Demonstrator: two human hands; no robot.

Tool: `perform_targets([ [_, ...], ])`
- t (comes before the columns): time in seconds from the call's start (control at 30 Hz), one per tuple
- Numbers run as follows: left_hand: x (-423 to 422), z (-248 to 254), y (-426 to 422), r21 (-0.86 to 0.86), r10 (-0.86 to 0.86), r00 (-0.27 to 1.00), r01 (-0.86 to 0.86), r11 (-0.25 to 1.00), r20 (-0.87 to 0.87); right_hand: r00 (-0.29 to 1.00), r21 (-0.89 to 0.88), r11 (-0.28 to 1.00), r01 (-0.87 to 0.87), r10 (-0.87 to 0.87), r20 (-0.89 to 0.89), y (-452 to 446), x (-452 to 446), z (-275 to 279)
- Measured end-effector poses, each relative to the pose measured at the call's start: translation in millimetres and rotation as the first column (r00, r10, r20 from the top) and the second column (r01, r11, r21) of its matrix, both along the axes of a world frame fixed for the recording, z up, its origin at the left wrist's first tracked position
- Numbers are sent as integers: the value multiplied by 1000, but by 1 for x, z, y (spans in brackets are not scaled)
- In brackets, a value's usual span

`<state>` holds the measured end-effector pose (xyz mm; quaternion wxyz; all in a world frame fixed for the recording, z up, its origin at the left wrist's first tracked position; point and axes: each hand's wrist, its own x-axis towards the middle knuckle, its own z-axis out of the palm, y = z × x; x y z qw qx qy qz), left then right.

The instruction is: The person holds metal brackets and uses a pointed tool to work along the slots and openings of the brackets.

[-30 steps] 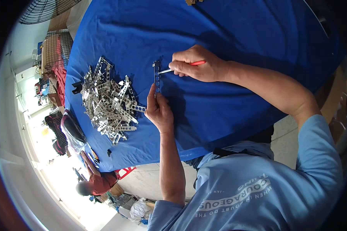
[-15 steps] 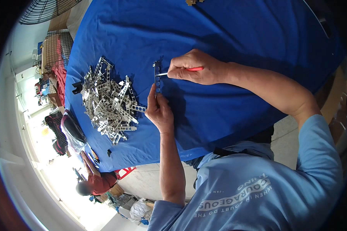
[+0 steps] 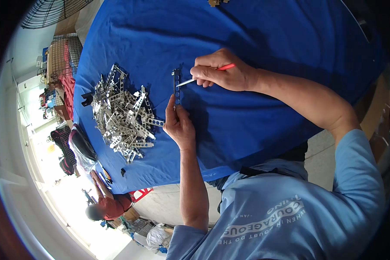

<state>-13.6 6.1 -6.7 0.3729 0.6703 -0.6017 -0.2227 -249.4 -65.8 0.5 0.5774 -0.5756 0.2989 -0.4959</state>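
To the right of the heap of metal pieces (image 3: 123,119), one strip with holes (image 3: 175,82) is at the blue tabletop (image 3: 247,134), and work on it seems under way; which heap pieces are finished, I cannot tell. Just beside the heap, the left hand (image 3: 180,128) pinches the strip's lower end in a narrow grip. Farther from the heap, the right hand (image 3: 223,71), with bent elbow, holds a red-handled tool (image 3: 187,81) slanted, its tip at the strip.

a blue cloth (image 3: 255,130) bears heaped metal strips (image 3: 122,116).
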Motion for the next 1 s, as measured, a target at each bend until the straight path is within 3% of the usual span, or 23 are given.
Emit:
perform_targets([
  [0.1, 1, 0, 1, 5, -5, 1000, 5, 1000, -5, 980, -121, 990, -74, 50, -194, -1, 0, -3],
  [0.23, 1, 1, 0, 1, -12, 1000, 12, 1000, 16, 965, -229, 971, -73, 10, -263, -2, 6, -13],
  [0.43, 3, -2, 0, -5, -14, 1000, 14, 1000, 21, 985, -216, 969, -117, 85, -148, 2, 9, -10],
  [0.63, 5, -3, 0, 7, -13, 1000, 13, 1000, 17, 951, -178, 975, -131, 73, -301, -3, 2, -7],
  [0.73, 4, -2, 0, 4, -17, 999, 17, 1000, 32, 998, -299, 954, -40, 24, -58, 2, 16, -12],
  [0.83, 3, -2, 1, 13, -8, 1000, 8, 1000, 27, 949, -236, 969, -78, -1, -316, -1, 3, -9],
  [0.93, 3, -2, 0, -7, -9, 1000, 9, 1000, 30, 968, -213, 966, -146, 96, -231, -1, 2, -7],
  [1.0, 3, -3, 0, -19, -27, 999, 27, 999, 35, 995, -278, 958, -78, 56, -85, 1, 11, -13],
])
